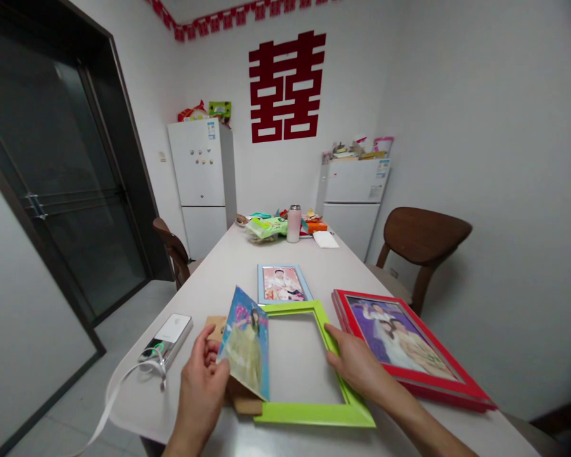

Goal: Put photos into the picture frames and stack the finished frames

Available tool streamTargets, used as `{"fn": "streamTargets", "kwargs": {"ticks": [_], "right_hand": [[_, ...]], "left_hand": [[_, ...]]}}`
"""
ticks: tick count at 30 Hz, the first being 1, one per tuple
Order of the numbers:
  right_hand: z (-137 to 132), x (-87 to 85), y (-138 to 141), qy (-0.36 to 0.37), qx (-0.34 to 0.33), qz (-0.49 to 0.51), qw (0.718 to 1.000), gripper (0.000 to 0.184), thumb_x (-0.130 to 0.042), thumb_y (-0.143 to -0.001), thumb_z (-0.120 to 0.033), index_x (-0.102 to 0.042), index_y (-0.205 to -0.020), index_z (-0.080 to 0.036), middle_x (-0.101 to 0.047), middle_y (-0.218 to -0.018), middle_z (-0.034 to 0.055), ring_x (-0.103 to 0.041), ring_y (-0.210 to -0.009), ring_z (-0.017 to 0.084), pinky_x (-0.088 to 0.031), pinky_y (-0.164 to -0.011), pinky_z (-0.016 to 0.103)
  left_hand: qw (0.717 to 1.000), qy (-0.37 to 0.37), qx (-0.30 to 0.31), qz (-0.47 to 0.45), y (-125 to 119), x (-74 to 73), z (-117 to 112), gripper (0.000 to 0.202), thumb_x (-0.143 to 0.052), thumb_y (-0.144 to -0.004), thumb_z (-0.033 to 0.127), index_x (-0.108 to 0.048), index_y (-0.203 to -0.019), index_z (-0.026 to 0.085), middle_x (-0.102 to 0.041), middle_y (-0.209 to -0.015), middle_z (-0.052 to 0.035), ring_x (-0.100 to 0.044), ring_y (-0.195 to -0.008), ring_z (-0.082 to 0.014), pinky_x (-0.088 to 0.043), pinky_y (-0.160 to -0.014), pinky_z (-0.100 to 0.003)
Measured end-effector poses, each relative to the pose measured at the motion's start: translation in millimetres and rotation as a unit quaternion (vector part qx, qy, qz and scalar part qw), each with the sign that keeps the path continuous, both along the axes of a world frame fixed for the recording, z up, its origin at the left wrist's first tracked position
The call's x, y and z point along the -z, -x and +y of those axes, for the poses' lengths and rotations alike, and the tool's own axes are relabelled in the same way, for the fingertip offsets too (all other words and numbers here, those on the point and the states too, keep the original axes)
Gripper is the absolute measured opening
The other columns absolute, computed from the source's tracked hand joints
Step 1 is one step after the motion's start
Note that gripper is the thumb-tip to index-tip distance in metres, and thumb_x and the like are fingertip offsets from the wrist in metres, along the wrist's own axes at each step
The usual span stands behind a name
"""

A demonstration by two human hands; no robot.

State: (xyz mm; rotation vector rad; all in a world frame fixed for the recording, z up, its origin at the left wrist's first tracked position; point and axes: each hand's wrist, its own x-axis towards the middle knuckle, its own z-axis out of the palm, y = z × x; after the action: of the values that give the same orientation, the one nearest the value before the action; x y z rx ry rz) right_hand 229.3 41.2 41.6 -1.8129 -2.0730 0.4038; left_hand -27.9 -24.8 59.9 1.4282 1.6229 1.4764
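My left hand (204, 374) pinches the lower left edge of a photo print (247, 346), which shows a figure in a pale yellow-green gown on blue. The print is tilted up and covers the left side of a lime green picture frame (314, 416). Under the print and beside that frame lies a brown backing board (245, 402), mostly hidden. My right hand (349, 358) grips the frame's right side, thumb on its inner edge. Through the frame's opening the table top shows.
A pale table (209, 273) holds a blue framed photo (282, 284), red framed photos (409, 339) stacked at right, a white device with a cable (169, 336), a pink bottle (294, 224) and snack bags (266, 228). Wooden chairs (423, 235) flank it.
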Motion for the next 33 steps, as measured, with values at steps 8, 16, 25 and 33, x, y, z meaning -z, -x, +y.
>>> {"fn": "streamTargets", "kwargs": {"ticks": [8,16,25,33], "right_hand": [[-1.5,16.0,10.0,0.010,-0.019,-0.134,0.991,0.037,-0.040,-0.067,-0.008,-0.053,-0.102,-0.006,-0.058,-0.085,0.0158,-0.054,-0.081,0.022,-0.038,-0.071,0.028],[-4.9,17.3,10.0,-0.053,-0.033,-0.089,0.994,0.041,-0.045,-0.067,-0.015,-0.053,-0.106,-0.006,-0.052,-0.105,0.0187,-0.047,-0.099,0.026,-0.034,-0.086,0.034],[-6.2,20.1,57.3,0.085,-0.041,0.321,0.943,0.054,-0.043,-0.068,-0.024,-0.040,-0.118,-0.004,-0.062,-0.081,0.0089,-0.057,-0.061,0.014,-0.045,-0.058,0.025],[2.9,11.1,92.5,0.249,-0.045,0.534,0.807,0.032,-0.047,-0.060,-0.016,-0.057,-0.089,-0.009,-0.056,-0.049,-0.0025,-0.046,-0.040,0.007,-0.037,-0.039,0.018]], "left_hand": [[0.994,0.095,0.043,0.026,25.1,43.5,1.2,0.040,-0.043,-0.066,0.020,-0.041,-0.106,0.014,-0.050,-0.062,0.0052,-0.052,-0.055,-0.0135,-0.039,-0.053,-0.023],[0.964,0.109,0.042,0.240,20.5,32.5,-4.7,0.030,-0.039,-0.072,0.021,-0.047,-0.101,0.017,-0.055,-0.066,0.0016,-0.055,-0.061,-0.0157,-0.038,-0.057,-0.024],[0.933,0.105,0.013,0.344,20.1,33.7,-3.6,0.033,-0.038,-0.073,0.020,-0.045,-0.105,0.018,-0.057,-0.094,-0.0057,-0.054,-0.088,-0.0197,-0.043,-0.069,-0.029],[0.914,-0.045,0.144,0.377,-15.1,48.0,-4.2,0.055,-0.049,-0.063,0.018,-0.041,-0.117,0.014,-0.040,-0.126,-0.0134,-0.034,-0.116,-0.0262,-0.030,-0.095,-0.044]]}}
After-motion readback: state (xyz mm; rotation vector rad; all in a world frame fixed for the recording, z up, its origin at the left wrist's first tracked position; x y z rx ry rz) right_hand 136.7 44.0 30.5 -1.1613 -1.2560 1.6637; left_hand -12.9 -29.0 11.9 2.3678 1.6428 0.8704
